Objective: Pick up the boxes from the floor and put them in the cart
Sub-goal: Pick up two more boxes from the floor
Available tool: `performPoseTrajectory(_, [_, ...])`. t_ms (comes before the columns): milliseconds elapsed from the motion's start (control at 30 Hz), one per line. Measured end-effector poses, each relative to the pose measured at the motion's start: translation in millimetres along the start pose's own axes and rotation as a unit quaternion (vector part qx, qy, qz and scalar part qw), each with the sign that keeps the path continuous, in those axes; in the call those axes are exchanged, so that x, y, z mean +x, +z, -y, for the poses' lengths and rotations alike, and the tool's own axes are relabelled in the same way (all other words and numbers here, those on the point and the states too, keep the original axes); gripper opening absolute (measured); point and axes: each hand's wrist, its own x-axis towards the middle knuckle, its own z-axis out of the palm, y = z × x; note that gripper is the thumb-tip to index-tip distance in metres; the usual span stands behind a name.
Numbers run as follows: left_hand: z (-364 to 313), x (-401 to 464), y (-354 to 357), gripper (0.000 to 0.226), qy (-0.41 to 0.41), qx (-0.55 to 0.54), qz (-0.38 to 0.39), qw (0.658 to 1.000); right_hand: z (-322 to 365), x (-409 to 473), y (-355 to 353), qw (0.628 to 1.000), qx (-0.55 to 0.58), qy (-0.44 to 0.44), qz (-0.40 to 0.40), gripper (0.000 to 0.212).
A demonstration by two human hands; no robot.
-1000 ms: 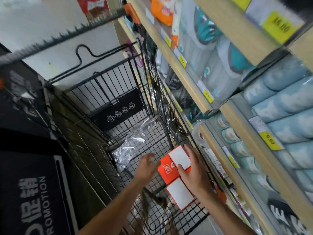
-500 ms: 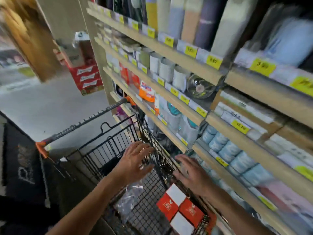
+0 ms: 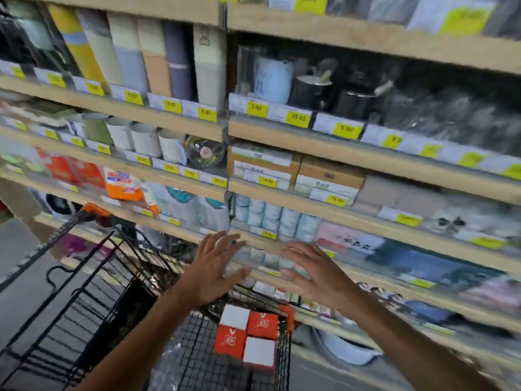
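Your left hand (image 3: 215, 270) and right hand (image 3: 313, 270) hang in the air side by side with fingers spread, gripping nothing. Below and between them, the boxes (image 3: 246, 338) lie flat in the cart (image 3: 93, 280), packed together in a square: two red-orange with a white logo, two showing plain white faces. Beyond your hands, shelves (image 3: 352, 153) carry yellow price tags.

Even, bright overhead store light; no hard shadows. Heavy motion blur throughout, worst at right and left edges of the shelves (image 3: 366, 162). Price tags (image 3: 256, 107) near centre barely legible. Wide-angle bowing toward corners. Both hands smeared.
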Motion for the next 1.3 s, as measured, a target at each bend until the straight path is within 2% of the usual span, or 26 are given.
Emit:
performPoseTrajectory(133, [-47.2,37.3,12.7,0.080,0.071,-0.013,0.008,0.997,-26.3,-50.0,-32.9,0.997,-0.009,0.072,-0.036,0.084])
performPoseTrajectory(367, [-172.8,75.8,46.2,0.072,0.182,-0.053,0.047,0.981,-68.9,-170.2,-68.2,0.978,-0.005,0.152,-0.142,0.065])
performPoseTrajectory(500, [-259.5,79.5,75.4,0.087,0.239,-0.047,0.073,0.967,-93.4,-257.7,-82.6,0.963,0.001,0.209,-0.171,0.067])
performPoseTrajectory(600, [-327.2,76.3,93.7,0.077,0.279,-0.057,0.090,0.954,-109.7,-323.7,-96.4,0.951,-0.009,0.239,-0.193,0.069])
performPoseTrajectory(700, [-387.5,71.3,111.3,0.071,0.309,-0.057,0.109,0.943,-122.9,-384.0,-107.1,0.937,0.001,0.272,-0.218,0.062])
performPoseTrajectory(833, [-461.7,62.0,137.5,0.077,0.344,-0.058,0.134,0.928,-134.4,-456.8,-109.0,0.920,0.004,0.302,-0.252,0.063])
performPoseTrajectory(1000, [-542.8,53.1,186.4,0.078,0.411,-0.071,0.164,0.894,-148.4,-552.1,-105.2,0.886,0.005,0.367,-0.285,0.060])
performPoseTrajectory(1133, [-602.8,43.9,224.0,0.088,0.451,-0.084,0.189,0.868,-150.6,-624.8,-108.4,0.848,0.012,0.440,-0.295,0.069])
performPoseTrajectory(1300, [-658.3,50.7,265.4,0.089,0.495,-0.093,0.232,0.832,-149.3,-684.0,-108.9,0.797,-0.006,0.516,-0.314,0.080])
